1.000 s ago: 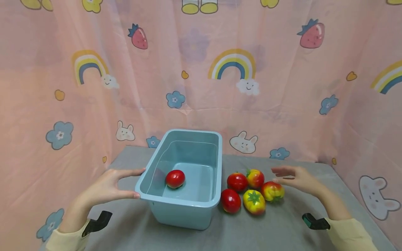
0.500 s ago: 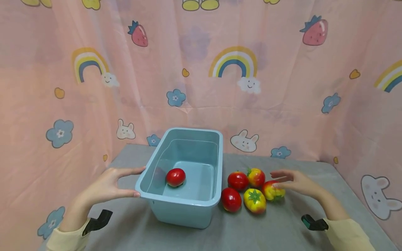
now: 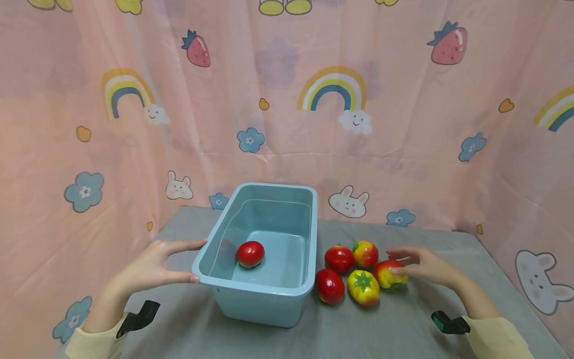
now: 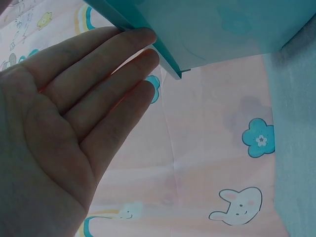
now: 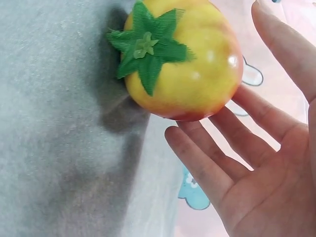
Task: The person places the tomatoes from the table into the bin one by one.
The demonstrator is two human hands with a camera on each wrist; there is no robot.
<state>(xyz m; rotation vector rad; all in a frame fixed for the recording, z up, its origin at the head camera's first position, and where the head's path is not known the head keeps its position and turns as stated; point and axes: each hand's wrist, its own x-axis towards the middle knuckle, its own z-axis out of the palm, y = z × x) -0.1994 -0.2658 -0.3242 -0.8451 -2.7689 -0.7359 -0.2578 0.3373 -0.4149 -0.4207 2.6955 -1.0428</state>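
Observation:
My left hand [image 3: 152,267] touches the rim of a light blue plastic bin [image 3: 257,306] at its near left corner, fingers straight and thumb spread. In the left wrist view its fingertips rest against the bin's edge [image 4: 173,64]. One red tomato [image 3: 250,254] lies inside the bin. My right hand [image 3: 426,266] is at a yellow-red tomato [image 3: 389,274] with a green calyx. In the right wrist view, the fingers [image 5: 197,158] extend behind that tomato [image 5: 197,64], while the thumb [image 5: 286,49] stands apart from it. Whether the fingertips touch it is hard to tell.
Beside the bin's right wall lie two red tomatoes, one far [image 3: 339,259] and one near [image 3: 330,286]. Two more yellow-red tomatoes, one at the back [image 3: 365,254] and one in front [image 3: 363,288], lie close by. A grey cloth-covered table [image 3: 385,334] meets a pink patterned curtain [image 3: 278,164].
The right hand has lowered slightly onto the far right side of the yellow-red tomato. The left hand stays at the bin's rim, and the tomatoes and bin keep their places.

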